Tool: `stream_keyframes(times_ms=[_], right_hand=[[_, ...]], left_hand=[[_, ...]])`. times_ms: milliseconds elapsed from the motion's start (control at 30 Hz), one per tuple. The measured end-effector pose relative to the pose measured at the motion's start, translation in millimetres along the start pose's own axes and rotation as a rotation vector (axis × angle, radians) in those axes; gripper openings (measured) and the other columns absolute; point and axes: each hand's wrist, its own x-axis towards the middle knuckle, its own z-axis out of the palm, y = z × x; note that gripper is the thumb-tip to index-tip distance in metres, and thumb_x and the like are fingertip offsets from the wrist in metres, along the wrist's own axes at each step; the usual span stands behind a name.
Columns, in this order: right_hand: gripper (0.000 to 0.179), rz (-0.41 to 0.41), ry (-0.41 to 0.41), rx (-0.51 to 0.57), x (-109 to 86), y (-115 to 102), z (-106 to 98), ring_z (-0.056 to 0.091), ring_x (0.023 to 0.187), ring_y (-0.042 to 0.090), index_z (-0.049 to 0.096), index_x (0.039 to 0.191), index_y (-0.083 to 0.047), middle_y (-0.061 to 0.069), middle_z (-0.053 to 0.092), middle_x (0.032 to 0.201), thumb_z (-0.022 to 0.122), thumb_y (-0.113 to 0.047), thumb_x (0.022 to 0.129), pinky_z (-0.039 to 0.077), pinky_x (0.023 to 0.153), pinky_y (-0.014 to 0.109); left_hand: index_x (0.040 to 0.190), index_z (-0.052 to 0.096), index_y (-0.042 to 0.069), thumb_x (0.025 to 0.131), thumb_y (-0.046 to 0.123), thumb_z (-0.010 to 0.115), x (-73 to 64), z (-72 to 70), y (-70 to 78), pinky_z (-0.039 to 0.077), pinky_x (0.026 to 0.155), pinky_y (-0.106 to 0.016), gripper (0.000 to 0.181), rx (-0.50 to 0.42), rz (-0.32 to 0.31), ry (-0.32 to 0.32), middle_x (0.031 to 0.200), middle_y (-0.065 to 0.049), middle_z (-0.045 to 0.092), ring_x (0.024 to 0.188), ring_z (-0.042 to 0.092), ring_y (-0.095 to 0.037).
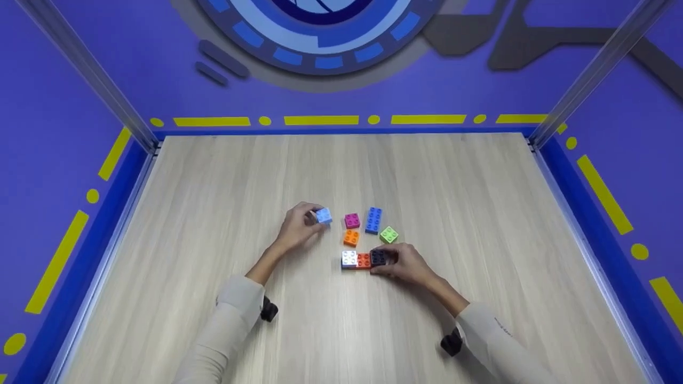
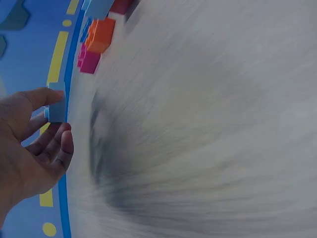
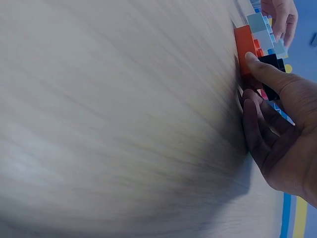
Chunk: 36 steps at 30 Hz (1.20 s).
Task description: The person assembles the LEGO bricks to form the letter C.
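My left hand (image 1: 300,228) pinches a light blue brick (image 1: 324,215) between thumb and fingers; the left wrist view shows the brick (image 2: 57,102) held side-on, above the table. My right hand (image 1: 408,264) grips the right end of a joined row of bricks on the table. In that row a black brick (image 1: 378,257) and a white brick (image 1: 349,258) sit at the two ends of a red brick (image 1: 363,260), whose studs show between them. The right wrist view shows my thumb against the red brick's side (image 3: 243,42), by the black brick (image 3: 269,60).
Just beyond the row lie loose bricks: orange (image 1: 351,238), magenta (image 1: 352,220), a longer blue one (image 1: 373,220) and lime green (image 1: 389,234). The wooden table (image 1: 213,176) is bordered by purple panels (image 1: 122,64) and metal posts (image 1: 581,80).
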Motion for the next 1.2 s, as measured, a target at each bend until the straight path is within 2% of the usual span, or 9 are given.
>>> stream_keyframes(times_ms=[100, 233, 367, 500, 700, 900, 1067, 1200], right_hand=[[0.048, 0.003, 0.001, 0.007, -0.3, 0.1, 0.1, 0.063, 0.096, 0.016, 0.075, 0.119, -0.007, 0.009, 0.076, 0.112, 0.089, -0.024, 0.077, 0.047, 0.085, 0.023], [0.047, 0.006, -0.002, 0.012, -1.0, 0.9, -0.8, 0.062, 0.093, 0.014, 0.075, 0.119, -0.007, 0.009, 0.076, 0.111, 0.090, -0.024, 0.077, 0.046, 0.082, 0.021], [0.047, 0.022, -0.005, 0.015, -2.3, 2.3, -2.2, 0.061, 0.089, 0.013, 0.075, 0.119, -0.007, 0.009, 0.076, 0.109, 0.089, -0.023, 0.077, 0.047, 0.077, 0.021], [0.048, 0.034, -0.009, 0.019, -2.3, 2.6, -2.6, 0.061, 0.088, 0.013, 0.075, 0.120, -0.008, 0.009, 0.076, 0.109, 0.089, -0.024, 0.077, 0.047, 0.075, 0.021], [0.048, 0.016, -0.005, 0.012, -0.6, 1.3, 0.5, 0.062, 0.091, 0.015, 0.075, 0.119, -0.007, 0.010, 0.076, 0.110, 0.089, -0.025, 0.077, 0.048, 0.080, 0.023], [0.047, 0.005, 0.005, -0.010, 0.7, 0.9, 1.3, 0.063, 0.094, 0.016, 0.075, 0.117, -0.006, 0.010, 0.076, 0.110, 0.090, -0.025, 0.077, 0.047, 0.085, 0.025], [0.047, 0.005, -0.002, -0.018, 0.7, -1.0, 0.1, 0.062, 0.093, 0.015, 0.075, 0.118, -0.006, 0.009, 0.076, 0.110, 0.090, -0.024, 0.077, 0.047, 0.084, 0.025], [0.045, -0.012, 0.001, -0.045, -1.2, -1.3, 0.9, 0.062, 0.094, 0.014, 0.074, 0.119, -0.008, 0.007, 0.076, 0.111, 0.088, -0.025, 0.079, 0.047, 0.084, 0.024]], left_hand=[[0.121, 0.068, 0.000, 0.086, -0.006, 0.074, -7.2, 3.2, 6.0, 0.056, 0.092, -0.044, 0.036, -0.023, 0.055, -0.053, 0.115, -0.016, 0.068, 0.101, 0.066, -0.029], [0.122, 0.067, 0.001, 0.085, -0.006, 0.073, -17.7, 9.3, 13.3, 0.057, 0.091, -0.045, 0.038, -0.048, 0.097, -0.131, 0.117, -0.016, 0.069, 0.102, 0.068, -0.030], [0.122, 0.067, 0.000, 0.085, -0.006, 0.073, -27.6, 17.9, 18.8, 0.058, 0.087, -0.046, 0.038, -0.087, 0.145, -0.176, 0.116, -0.018, 0.070, 0.097, 0.069, -0.032], [0.122, 0.068, 0.001, 0.085, 0.000, 0.076, -37.4, 25.4, 20.8, 0.059, 0.085, -0.040, 0.038, -0.082, 0.186, -0.208, 0.113, -0.016, 0.071, 0.093, 0.069, -0.030], [0.127, 0.068, 0.003, 0.088, 0.005, 0.076, -49.2, 29.4, 19.6, 0.058, 0.081, -0.034, 0.039, -0.031, 0.197, -0.228, 0.111, -0.013, 0.072, 0.090, 0.069, -0.026], [0.131, 0.067, 0.006, 0.088, 0.003, 0.073, -54.2, 29.5, 19.8, 0.056, 0.076, -0.028, 0.043, 0.001, 0.213, -0.263, 0.113, -0.011, 0.072, 0.090, 0.069, -0.024], [0.128, 0.068, 0.006, 0.088, 0.006, 0.076, -56.0, 30.5, 20.7, 0.057, 0.078, -0.033, 0.041, 0.021, 0.214, -0.237, 0.108, -0.010, 0.072, 0.089, 0.069, -0.023], [0.127, 0.069, 0.007, 0.089, 0.010, 0.078, -56.3, 31.1, 23.6, 0.057, 0.079, -0.031, 0.039, 0.026, 0.208, -0.230, 0.107, -0.009, 0.072, 0.089, 0.069, -0.022]])
